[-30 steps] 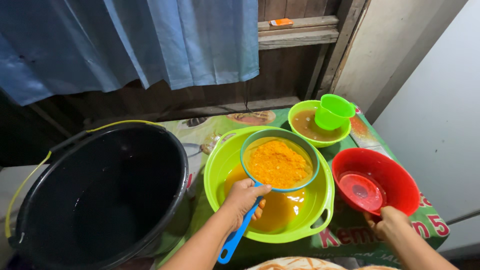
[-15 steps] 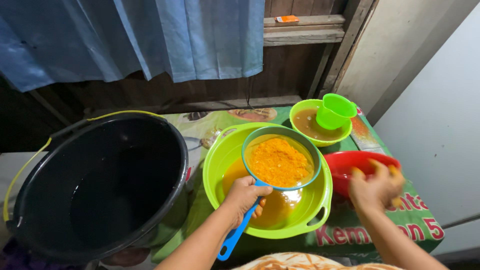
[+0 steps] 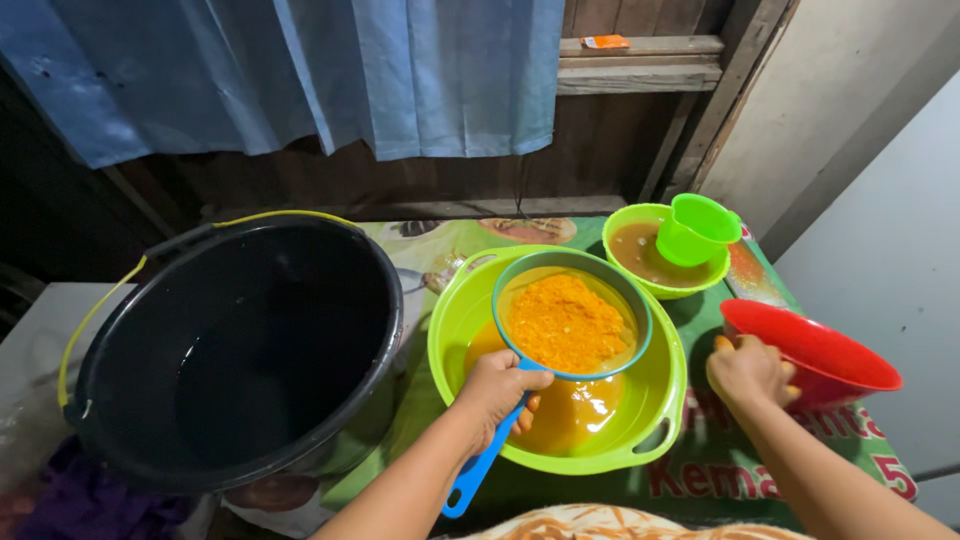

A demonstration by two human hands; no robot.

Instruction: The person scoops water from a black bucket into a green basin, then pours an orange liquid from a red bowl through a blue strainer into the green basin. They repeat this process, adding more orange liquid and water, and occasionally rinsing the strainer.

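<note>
blue strainer (image 3: 572, 325) handle gripped in left hand (image 3: 497, 387) fingers.

Strainer (image 3: 570, 325) sits in basin (image 3: 660, 400), bucket (image 3: 240, 340) left, bowl (image 3: 810, 350) right

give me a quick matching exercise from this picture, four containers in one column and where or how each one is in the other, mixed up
Things:
1. blue strainer
2. red bowl
3. black bucket
4. small green cup

Places or states:
A. standing in the small green bowl of brownish liquid
B. tilted, gripped at its rim by the right hand
C. full of orange pulp, held by the left hand over the big green basin
D. at the left, with a yellow handle

Pairs: 1-C, 2-B, 3-D, 4-A
</note>
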